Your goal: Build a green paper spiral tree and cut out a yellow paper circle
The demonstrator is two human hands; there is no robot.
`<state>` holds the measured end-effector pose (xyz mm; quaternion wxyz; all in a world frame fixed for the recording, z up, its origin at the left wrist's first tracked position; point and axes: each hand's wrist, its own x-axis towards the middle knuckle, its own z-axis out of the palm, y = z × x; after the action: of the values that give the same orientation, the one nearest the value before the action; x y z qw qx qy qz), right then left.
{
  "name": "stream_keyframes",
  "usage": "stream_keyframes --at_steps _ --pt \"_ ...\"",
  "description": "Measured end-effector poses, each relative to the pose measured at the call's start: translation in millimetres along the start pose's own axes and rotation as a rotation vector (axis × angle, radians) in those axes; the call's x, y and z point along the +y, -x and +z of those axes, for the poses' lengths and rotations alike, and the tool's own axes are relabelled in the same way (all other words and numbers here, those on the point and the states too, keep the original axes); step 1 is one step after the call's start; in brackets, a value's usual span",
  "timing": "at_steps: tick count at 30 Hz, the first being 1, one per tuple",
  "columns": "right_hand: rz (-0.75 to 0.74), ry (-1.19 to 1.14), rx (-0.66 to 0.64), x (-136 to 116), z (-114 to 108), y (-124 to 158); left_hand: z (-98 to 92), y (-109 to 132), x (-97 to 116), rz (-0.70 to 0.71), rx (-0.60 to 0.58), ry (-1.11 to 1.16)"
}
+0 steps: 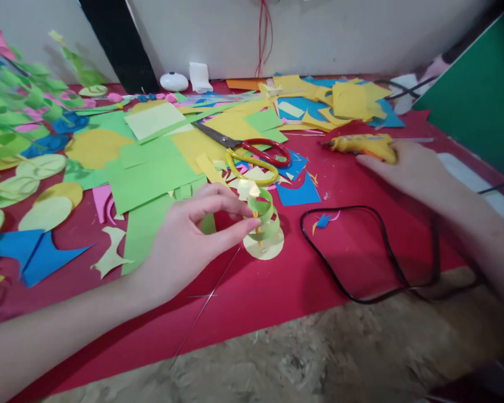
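My left hand pinches a small paper piece made of curled green strips over a pale yellow-green disc, with thumb and fingers closed on it just above the red sheet. A thin wire runs from it toward the front edge. My right hand rests on the red sheet to the right, fingers wrapped round the handle of a yellow glue gun whose nozzle points left. Its black cord loops across the sheet between the hands.
Red-and-yellow-handled scissors lie behind the paper piece. Green, yellow and blue paper scraps cover the left and back. Leaf-like paper shapes pile at far left. A green board stands at right. Bare chipboard shows in front.
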<state>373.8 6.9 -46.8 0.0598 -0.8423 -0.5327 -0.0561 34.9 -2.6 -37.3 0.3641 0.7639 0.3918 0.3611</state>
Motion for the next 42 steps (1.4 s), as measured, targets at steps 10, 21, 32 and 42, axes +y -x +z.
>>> stream_keyframes --at_steps 10,21,32,42 --pt "-0.792 -0.323 0.397 -59.4 -22.8 80.2 0.9 5.5 2.0 0.140 -0.040 0.020" --pt "-1.065 -0.385 0.248 -68.3 -14.0 101.5 4.8 6.6 1.4 0.138 -0.060 0.003" --pt "-1.304 -0.359 0.111 -73.2 -12.3 105.4 6.2 4.8 0.1 0.154 -0.069 -0.008" --pt "-1.333 -0.368 0.090 -73.1 -10.9 104.8 6.4 3.2 -1.9 0.231 -0.046 -0.068"
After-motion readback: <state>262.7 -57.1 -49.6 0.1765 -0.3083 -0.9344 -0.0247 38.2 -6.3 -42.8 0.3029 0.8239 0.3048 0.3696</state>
